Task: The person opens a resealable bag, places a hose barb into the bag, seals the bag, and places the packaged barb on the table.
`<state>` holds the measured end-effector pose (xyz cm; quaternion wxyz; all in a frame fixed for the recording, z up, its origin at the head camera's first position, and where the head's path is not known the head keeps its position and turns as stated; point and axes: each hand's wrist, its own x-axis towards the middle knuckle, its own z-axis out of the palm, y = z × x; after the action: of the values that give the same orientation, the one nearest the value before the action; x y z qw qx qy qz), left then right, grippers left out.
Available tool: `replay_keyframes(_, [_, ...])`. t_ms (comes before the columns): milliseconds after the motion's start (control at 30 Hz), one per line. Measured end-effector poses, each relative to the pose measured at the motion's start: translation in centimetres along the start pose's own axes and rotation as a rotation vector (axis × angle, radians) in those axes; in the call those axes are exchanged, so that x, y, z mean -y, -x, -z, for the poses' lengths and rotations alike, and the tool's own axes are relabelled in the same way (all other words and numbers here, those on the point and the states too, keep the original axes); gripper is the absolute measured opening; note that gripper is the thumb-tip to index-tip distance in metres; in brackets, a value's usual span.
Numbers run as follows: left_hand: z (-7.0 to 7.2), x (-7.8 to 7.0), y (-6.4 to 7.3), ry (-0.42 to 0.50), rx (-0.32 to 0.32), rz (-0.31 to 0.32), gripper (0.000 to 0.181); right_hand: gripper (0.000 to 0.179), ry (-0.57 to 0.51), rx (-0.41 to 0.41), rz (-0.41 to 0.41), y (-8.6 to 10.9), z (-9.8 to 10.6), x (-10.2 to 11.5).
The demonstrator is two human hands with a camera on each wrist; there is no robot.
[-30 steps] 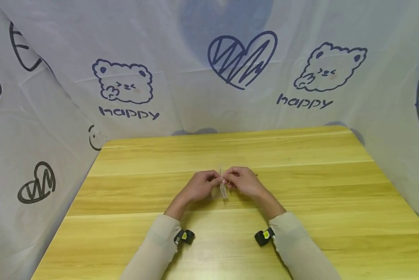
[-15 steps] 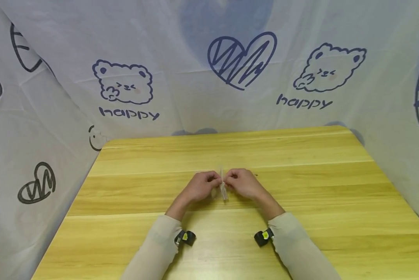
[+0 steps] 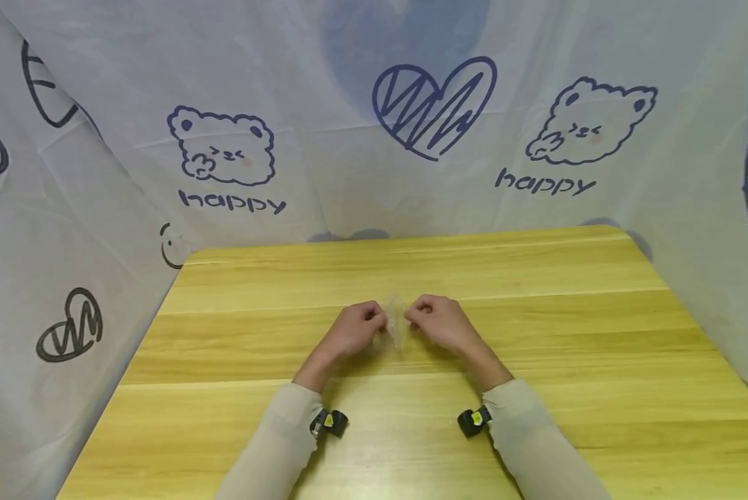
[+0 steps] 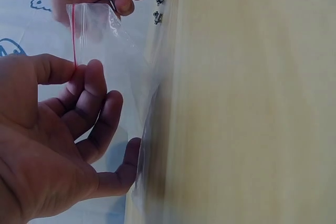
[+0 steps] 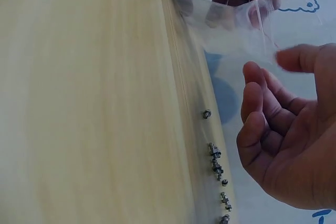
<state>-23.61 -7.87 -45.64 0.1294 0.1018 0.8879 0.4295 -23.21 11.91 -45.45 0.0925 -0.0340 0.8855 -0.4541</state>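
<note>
A clear plastic zip bag [image 3: 394,326] with a red line along its mouth stands between the two hands. In the left wrist view, my left hand [image 4: 68,114] pinches the bag [image 4: 113,40] at its red-lined edge between thumb and forefinger. Its little finger touches the bag's lower side. My right hand [image 3: 442,323] is just right of the bag. In the right wrist view, the right thumb and forefinger stand apart close to the mouth of the bag [image 5: 226,22], and the other fingers curl loosely. No contents are plainly visible in the bag.
Several small metal screws or nuts [image 5: 216,167] lie on the wooden table [image 3: 273,278] beyond the right hand; the head view hides them. A printed cloth [image 3: 330,160] hangs behind and beside the table. Both wrists wear small black cameras.
The bag was narrow, edge-on between both hands; now it shows wider and fainter. My right hand has drawn slightly away to the right, and the left slightly to the left.
</note>
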Motion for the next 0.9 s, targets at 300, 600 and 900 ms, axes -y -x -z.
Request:
replay_keyframes(300, [-0.09, 0.13, 0.08, 0.008, 0.008, -0.064, 0.008, 0.012, 0.063, -0.017, 0.053, -0.02, 0.24, -0.22])
replay_keyframes(600, [0.02, 0.28, 0.05, 0.005, -0.005, -0.149, 0.015, 0.008, 0.119, -0.066, 0.012, -0.04, 1.02, -0.49])
replay_keyframes(900, [-0.31, 0.11, 0.01, -0.062, -0.013, -0.084, 0.023, 0.016, 0.075, 0.018, 0.048, 0.24, 0.65, -0.35])
